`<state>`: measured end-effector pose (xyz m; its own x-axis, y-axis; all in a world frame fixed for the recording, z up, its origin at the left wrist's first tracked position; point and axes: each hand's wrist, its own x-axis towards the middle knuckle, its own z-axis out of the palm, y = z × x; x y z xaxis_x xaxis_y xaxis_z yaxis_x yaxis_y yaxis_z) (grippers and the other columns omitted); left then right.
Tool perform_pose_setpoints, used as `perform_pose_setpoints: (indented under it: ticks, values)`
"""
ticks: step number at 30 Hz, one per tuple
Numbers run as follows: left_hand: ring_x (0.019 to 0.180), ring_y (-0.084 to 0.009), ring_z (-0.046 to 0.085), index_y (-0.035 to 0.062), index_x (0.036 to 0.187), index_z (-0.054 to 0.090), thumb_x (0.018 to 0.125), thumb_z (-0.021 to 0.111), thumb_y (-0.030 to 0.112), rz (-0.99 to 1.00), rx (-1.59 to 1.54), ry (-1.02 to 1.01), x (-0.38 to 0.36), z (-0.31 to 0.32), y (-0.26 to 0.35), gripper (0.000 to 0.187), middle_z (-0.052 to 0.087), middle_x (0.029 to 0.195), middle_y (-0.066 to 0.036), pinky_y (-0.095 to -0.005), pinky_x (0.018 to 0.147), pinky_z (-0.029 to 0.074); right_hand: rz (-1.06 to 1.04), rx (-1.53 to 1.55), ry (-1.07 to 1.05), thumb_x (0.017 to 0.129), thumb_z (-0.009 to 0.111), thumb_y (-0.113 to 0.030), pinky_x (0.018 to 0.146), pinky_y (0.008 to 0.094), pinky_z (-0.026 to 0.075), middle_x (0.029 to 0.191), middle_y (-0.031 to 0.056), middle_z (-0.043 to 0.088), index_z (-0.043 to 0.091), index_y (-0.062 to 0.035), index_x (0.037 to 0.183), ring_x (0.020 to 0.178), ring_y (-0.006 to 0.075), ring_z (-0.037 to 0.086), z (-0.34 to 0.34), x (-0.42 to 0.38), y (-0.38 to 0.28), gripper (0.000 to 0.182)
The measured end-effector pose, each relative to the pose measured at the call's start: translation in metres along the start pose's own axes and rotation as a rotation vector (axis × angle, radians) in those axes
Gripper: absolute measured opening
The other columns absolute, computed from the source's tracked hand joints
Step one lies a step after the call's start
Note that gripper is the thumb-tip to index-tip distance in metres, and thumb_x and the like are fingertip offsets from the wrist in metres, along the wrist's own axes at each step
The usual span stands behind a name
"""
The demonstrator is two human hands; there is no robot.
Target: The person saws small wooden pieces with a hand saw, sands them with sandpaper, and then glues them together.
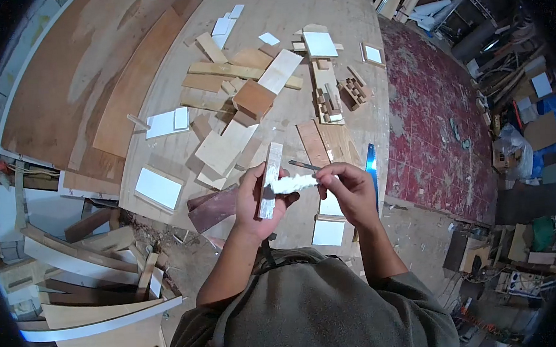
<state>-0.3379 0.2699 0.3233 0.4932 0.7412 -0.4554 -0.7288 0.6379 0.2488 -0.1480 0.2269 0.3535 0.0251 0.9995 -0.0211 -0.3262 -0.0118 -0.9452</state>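
Note:
A narrow wooden block (271, 180) with a whitish face stands lengthwise in my left hand (253, 203), my fingers wrapped round its sides. A rough, crumpled white strip (294, 184) runs from the block across to my right hand (347, 188). My right fingers are pinched on the strip's far end. A thin dark pointed tool (303, 165) also sticks out of my right hand, just above the strip. Both hands are over the near edge of the wooden table (159, 104).
Wooden boards (281, 70), an open-ended wooden box (253, 98) and white panels (158, 188) lie on the table. A blue-edged saw blade (371, 161) is at the right edge. Curved wooden pieces (85, 252) stand at the lower left.

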Motion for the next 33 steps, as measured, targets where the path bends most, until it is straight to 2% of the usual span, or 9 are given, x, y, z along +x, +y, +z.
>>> perform_pose_setpoints:
  ticks: [8, 11, 14, 16, 22, 26, 27, 30, 33]
  values:
    - [0.074, -0.0172, 0.042, 0.0066, 0.093, 0.062, 0.097, 0.042, 0.038, -0.080, 0.011, -0.342, -0.034, 0.033, -0.023, 0.037, 0.049, 0.072, 0.000, -0.0368, 0.074, 0.035, -0.289, -0.279, 0.194, 0.092, 0.064, -0.002, 0.064, 0.0220, 0.049, 0.091, 0.0072, 0.069, 0.071, 0.0015, 0.099, 0.073, 0.0087, 0.060, -0.003, -0.024, -0.027, 0.010]
    - [0.075, -0.0174, 0.043, 0.0056, 0.094, 0.062, 0.097, 0.042, 0.038, -0.083, 0.008, -0.363, -0.045, 0.045, -0.028, 0.038, 0.049, 0.072, 0.000, -0.0364, 0.075, 0.036, -0.307, -0.252, 0.026, 0.091, 0.064, 0.000, 0.063, 0.0218, 0.048, 0.090, 0.0085, 0.069, 0.070, 0.0021, 0.099, 0.072, 0.0089, 0.060, -0.006, -0.039, -0.042, 0.010]
    - [0.076, -0.0170, 0.042, 0.0052, 0.094, 0.062, 0.097, 0.042, 0.038, -0.004, 0.043, 0.004, -0.058, 0.063, -0.034, 0.038, 0.049, 0.073, 0.000, -0.0355, 0.075, 0.036, -0.346, -0.384, -0.081, 0.091, 0.065, 0.000, 0.062, 0.0218, 0.048, 0.090, 0.0091, 0.069, 0.071, 0.0023, 0.098, 0.071, 0.0090, 0.059, -0.003, -0.047, -0.047, 0.010]
    - [0.076, -0.0182, 0.044, 0.0055, 0.094, 0.062, 0.096, 0.043, 0.038, -0.085, -0.001, -0.412, -0.053, 0.043, -0.035, 0.037, 0.051, 0.074, -0.002, -0.0364, 0.075, 0.037, -0.325, -0.386, 0.114, 0.090, 0.065, 0.000, 0.061, 0.0218, 0.048, 0.089, 0.0093, 0.069, 0.071, 0.0024, 0.097, 0.070, 0.0093, 0.060, -0.007, -0.047, -0.045, 0.009]
    - [0.076, -0.0196, 0.044, 0.0068, 0.089, 0.062, 0.095, 0.045, 0.037, -0.012, 0.050, -0.120, -0.073, 0.064, -0.048, 0.035, 0.050, 0.071, -0.003, -0.0366, 0.075, 0.036, -0.317, -0.323, -0.143, 0.090, 0.066, -0.003, 0.060, 0.0220, 0.048, 0.087, 0.0099, 0.070, 0.072, 0.0020, 0.098, 0.069, 0.0093, 0.061, -0.011, -0.061, -0.058, 0.011]
    - [0.078, -0.0225, 0.049, 0.0063, 0.088, 0.062, 0.094, 0.048, 0.036, -0.046, -0.036, -0.302, -0.067, 0.047, -0.048, 0.034, 0.050, 0.071, -0.005, -0.0403, 0.078, 0.040, -0.347, -0.378, 0.037, 0.089, 0.068, -0.003, 0.061, 0.0220, 0.048, 0.086, 0.0095, 0.070, 0.072, 0.0019, 0.097, 0.069, 0.0103, 0.061, -0.013, -0.066, -0.059, 0.010]
    - [0.080, -0.0230, 0.050, 0.0049, 0.088, 0.061, 0.094, 0.048, 0.037, 0.031, 0.014, 0.030, -0.077, 0.067, -0.050, 0.035, 0.049, 0.072, -0.006, -0.0395, 0.081, 0.040, -0.334, -0.338, -0.059, 0.089, 0.068, -0.003, 0.061, 0.0223, 0.048, 0.086, 0.0087, 0.070, 0.072, 0.0017, 0.097, 0.069, 0.0103, 0.061, -0.013, -0.068, -0.060, 0.010]
    - [0.080, -0.0223, 0.049, 0.0038, 0.087, 0.061, 0.094, 0.048, 0.036, 0.063, 0.042, -0.107, -0.076, 0.053, -0.051, 0.035, 0.049, 0.072, -0.006, -0.0373, 0.080, 0.040, -0.379, -0.500, -0.238, 0.088, 0.068, -0.004, 0.062, 0.0229, 0.047, 0.084, 0.0077, 0.070, 0.072, 0.0017, 0.096, 0.069, 0.0102, 0.061, -0.010, -0.068, -0.060, 0.010]
    - [0.079, -0.0219, 0.048, 0.0040, 0.087, 0.060, 0.094, 0.047, 0.035, 0.022, -0.016, -0.209, -0.074, 0.045, -0.048, 0.034, 0.050, 0.072, -0.006, -0.0363, 0.079, 0.040, -0.333, -0.444, 0.014, 0.088, 0.067, -0.002, 0.061, 0.0229, 0.047, 0.084, 0.0080, 0.070, 0.071, 0.0023, 0.096, 0.069, 0.0096, 0.061, -0.008, -0.063, -0.051, 0.010]
